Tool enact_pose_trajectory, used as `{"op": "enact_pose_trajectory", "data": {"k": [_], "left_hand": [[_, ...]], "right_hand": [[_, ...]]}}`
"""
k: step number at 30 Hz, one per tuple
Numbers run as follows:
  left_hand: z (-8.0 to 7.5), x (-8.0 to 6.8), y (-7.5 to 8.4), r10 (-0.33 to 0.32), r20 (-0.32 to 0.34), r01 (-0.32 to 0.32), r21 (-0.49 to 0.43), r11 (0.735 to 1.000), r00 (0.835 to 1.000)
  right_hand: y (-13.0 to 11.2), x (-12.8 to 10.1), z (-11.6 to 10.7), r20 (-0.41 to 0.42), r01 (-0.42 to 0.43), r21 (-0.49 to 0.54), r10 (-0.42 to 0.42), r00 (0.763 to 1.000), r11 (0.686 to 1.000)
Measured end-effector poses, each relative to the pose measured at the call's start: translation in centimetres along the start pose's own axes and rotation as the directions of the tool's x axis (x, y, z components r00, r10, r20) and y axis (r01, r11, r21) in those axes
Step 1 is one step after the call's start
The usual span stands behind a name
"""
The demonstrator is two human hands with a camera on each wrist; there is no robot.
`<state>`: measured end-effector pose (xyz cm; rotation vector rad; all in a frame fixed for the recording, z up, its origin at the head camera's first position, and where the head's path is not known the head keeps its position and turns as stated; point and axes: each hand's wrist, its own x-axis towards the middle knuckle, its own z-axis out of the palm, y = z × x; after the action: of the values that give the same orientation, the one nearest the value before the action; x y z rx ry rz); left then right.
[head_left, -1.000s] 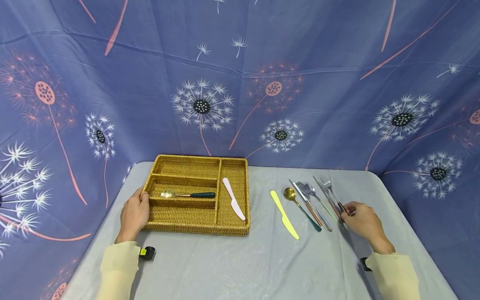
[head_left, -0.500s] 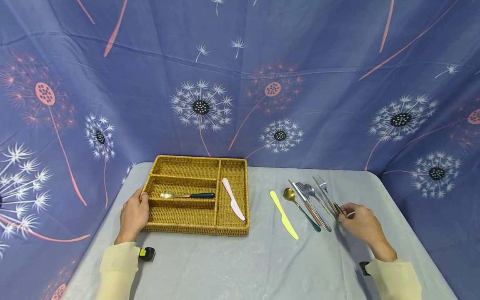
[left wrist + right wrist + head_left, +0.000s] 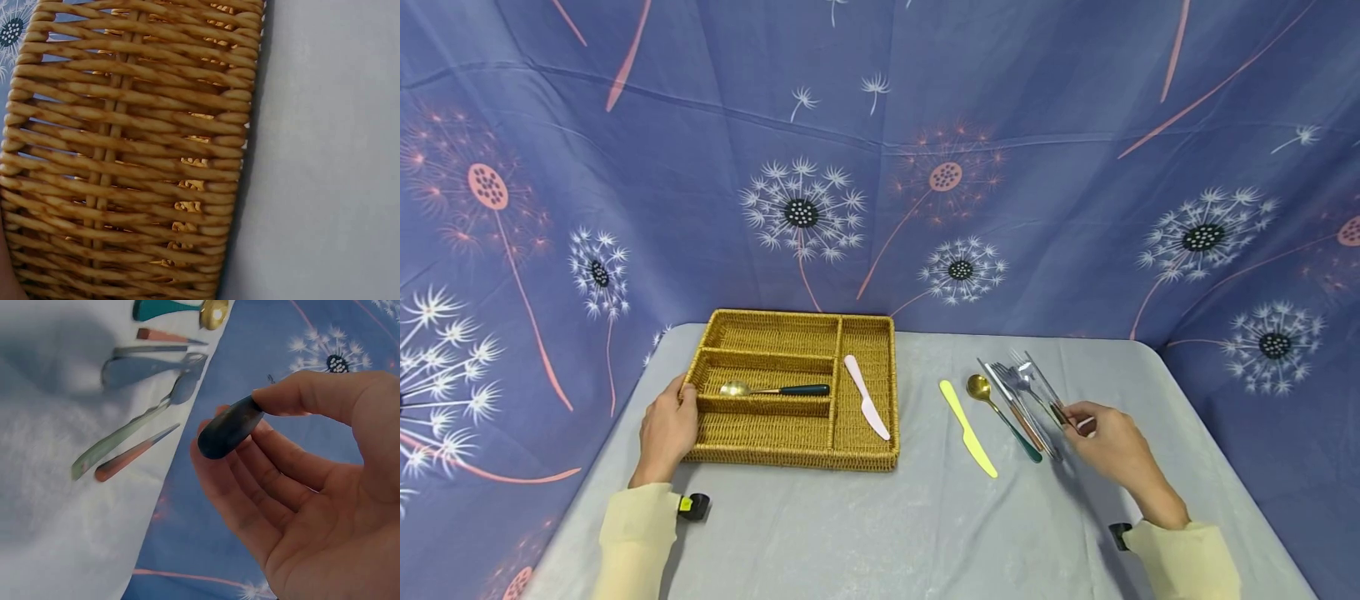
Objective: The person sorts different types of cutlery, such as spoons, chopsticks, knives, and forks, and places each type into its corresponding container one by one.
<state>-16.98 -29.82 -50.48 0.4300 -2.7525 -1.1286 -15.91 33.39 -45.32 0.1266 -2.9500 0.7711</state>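
My left hand [image 3: 679, 410] grips the left rim of a woven wicker tray [image 3: 790, 457]; the left wrist view shows only the tray's wall [image 3: 137, 156] up close. In the tray lie a gold spoon with a dark green handle [image 3: 775, 389] and a pink knife [image 3: 867, 407]. My right hand [image 3: 1077, 422] pinches the dark handle of a silver fork [image 3: 1040, 385], held just above the other cutlery. The right wrist view shows the thumb and fingers of that hand [image 3: 250, 409] closed on the handle's end [image 3: 220, 437].
On the grey cloth lie a yellow knife [image 3: 967, 429], a gold spoon with a green handle [image 3: 1002, 410] and several silver pieces [image 3: 1021, 407]. Blue dandelion-print fabric [image 3: 880, 167] hangs behind and at both sides. Table edges run left and right.
My right hand has lifted the dark-handled fork off the cloth and drawn it slightly left. The left hand and the tray have stayed put.
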Motion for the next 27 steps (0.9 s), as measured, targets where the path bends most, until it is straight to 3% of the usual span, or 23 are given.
{"op": "enact_pose_trajectory", "data": {"k": [27], "left_hand": [[0.0,0.1,0.0,0.004,-0.001,-0.004,0.003,1.0,1.0]], "right_hand": [[-7.5,1.5,1.2,0.103,0.17,0.088,-0.179,0.979,0.981]]}}
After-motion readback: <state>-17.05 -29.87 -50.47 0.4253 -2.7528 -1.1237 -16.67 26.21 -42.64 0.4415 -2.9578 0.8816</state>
